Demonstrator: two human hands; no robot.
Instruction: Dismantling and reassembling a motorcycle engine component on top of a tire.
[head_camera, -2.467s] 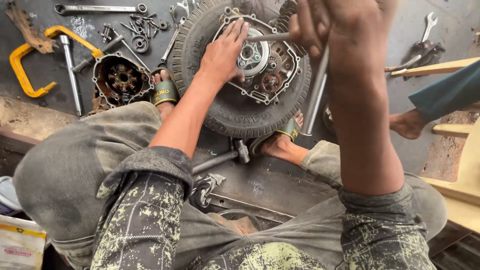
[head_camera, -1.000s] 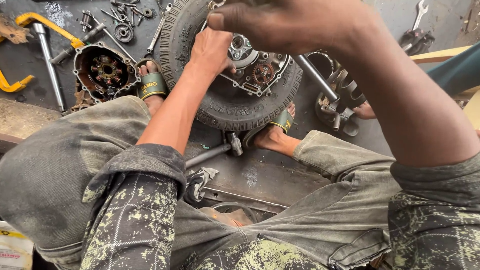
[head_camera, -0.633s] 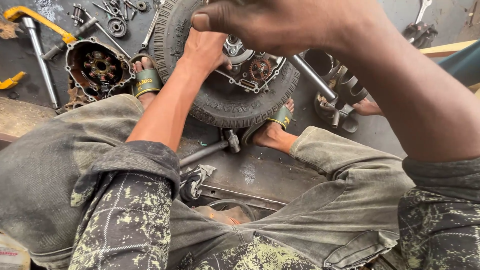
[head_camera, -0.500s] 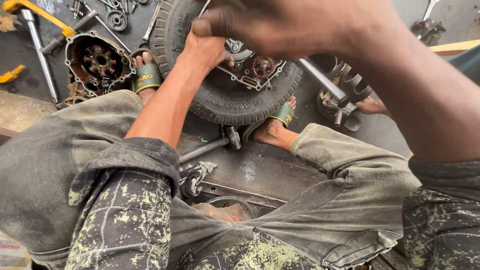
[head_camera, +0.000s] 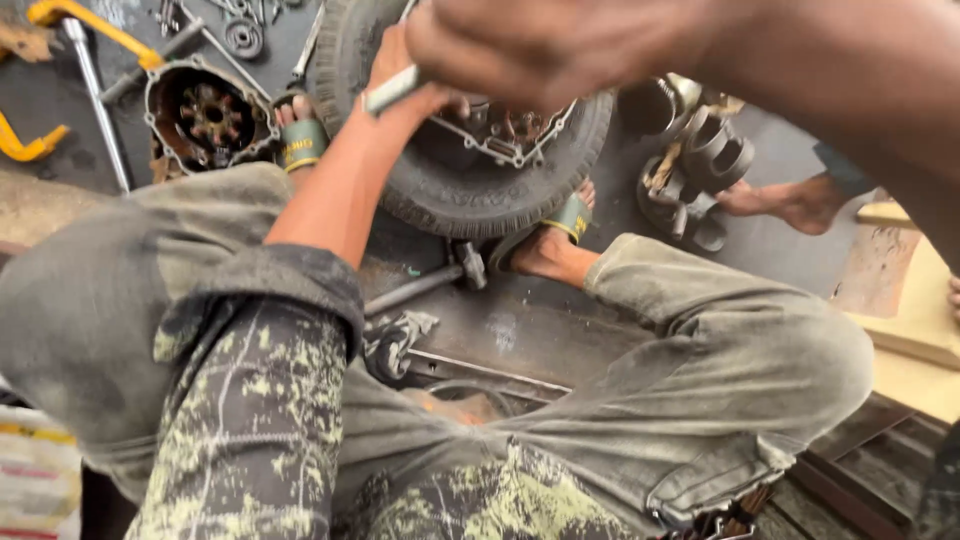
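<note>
Engine casing (head_camera: 505, 125), its cover off and gears bare, lies inside a tyre (head_camera: 470, 190) on the floor, braced between two sandalled feet. Left hand (head_camera: 400, 75) rests fingers-down on its near-left edge. Right hand (head_camera: 540, 45), blurred, closes around a metal rod (head_camera: 392, 90). Removed cover (head_camera: 205, 115) sits far left. Since a moment ago, the rod has swung across from the right.

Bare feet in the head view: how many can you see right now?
3. One foot sits left of the tyre, beside the round engine cover. A second foot is at the tyre's lower right edge. A third, another person's foot, is at right. More may be hidden.
</note>
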